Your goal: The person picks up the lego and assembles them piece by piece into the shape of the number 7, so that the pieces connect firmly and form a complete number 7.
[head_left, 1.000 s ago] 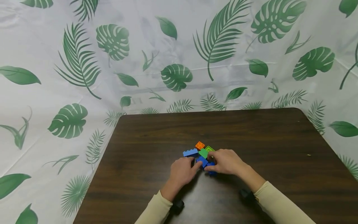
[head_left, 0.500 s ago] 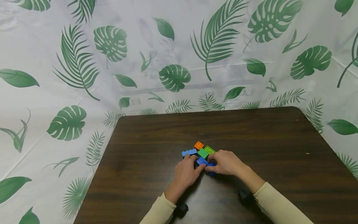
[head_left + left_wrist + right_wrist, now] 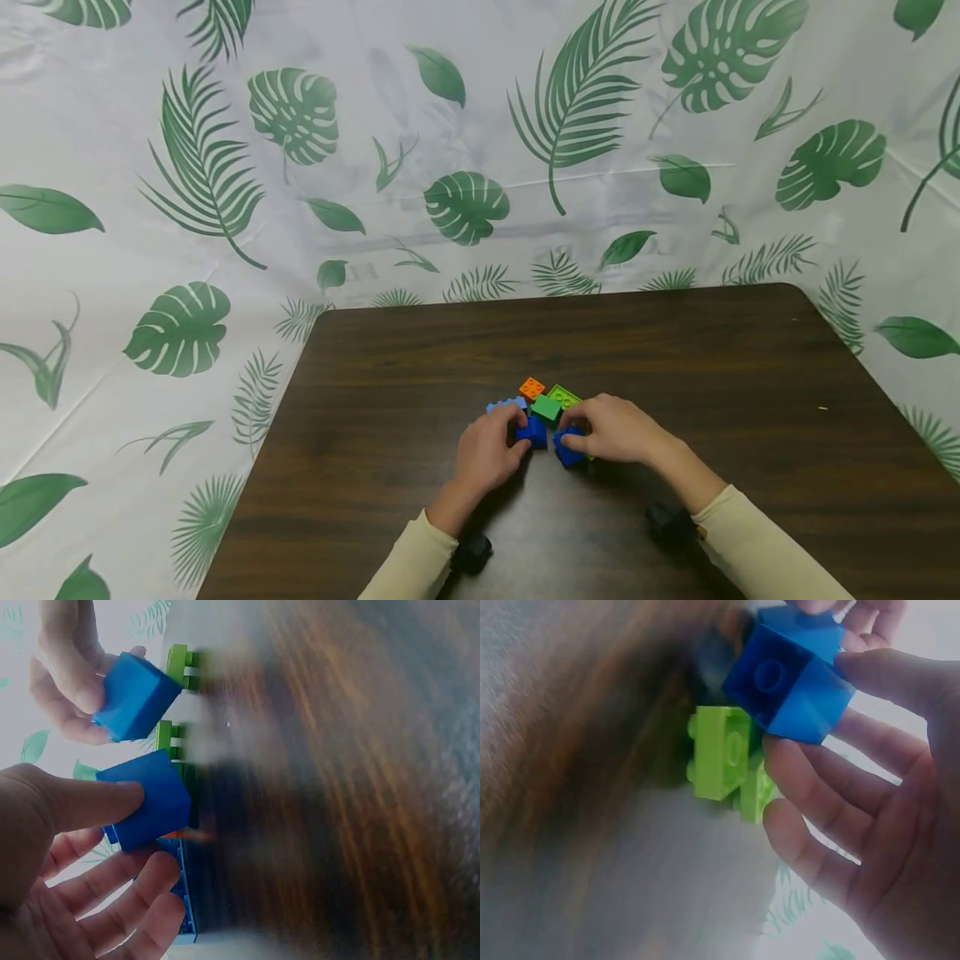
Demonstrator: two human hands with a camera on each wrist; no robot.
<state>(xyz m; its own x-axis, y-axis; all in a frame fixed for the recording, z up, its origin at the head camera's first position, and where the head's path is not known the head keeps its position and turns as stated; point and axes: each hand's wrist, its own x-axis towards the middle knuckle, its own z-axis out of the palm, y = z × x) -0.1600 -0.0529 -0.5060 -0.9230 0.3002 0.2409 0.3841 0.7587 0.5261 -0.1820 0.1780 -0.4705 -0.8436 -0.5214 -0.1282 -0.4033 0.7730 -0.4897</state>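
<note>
Near the middle of the table, my left hand [image 3: 483,450] pinches a blue toy building brick [image 3: 533,433] between thumb and fingers. That brick [image 3: 154,802] shows large in the left wrist view. My right hand [image 3: 618,427] pinches a second blue brick [image 3: 567,451] a short way to the right. Its hollow underside is visible in the right wrist view, where the brick [image 3: 814,705] tilts between thumb and fingers. In the head view a gap separates the two blue bricks. Just beyond them lies a green brick [image 3: 546,407].
Behind the hands are an orange brick [image 3: 532,388], a lime brick [image 3: 564,397] and a lighter blue brick [image 3: 506,405], partly hidden by my left fingers. Another lime brick [image 3: 720,754] sits beneath the right hand. The dark wooden table [image 3: 390,367] meets a leaf-patterned sheet [image 3: 390,242] at its far edge.
Both hands were close together at the blue bricks; now they are farther apart, each with its own blue brick. The left has drawn back leftward, the right slightly rightward.
</note>
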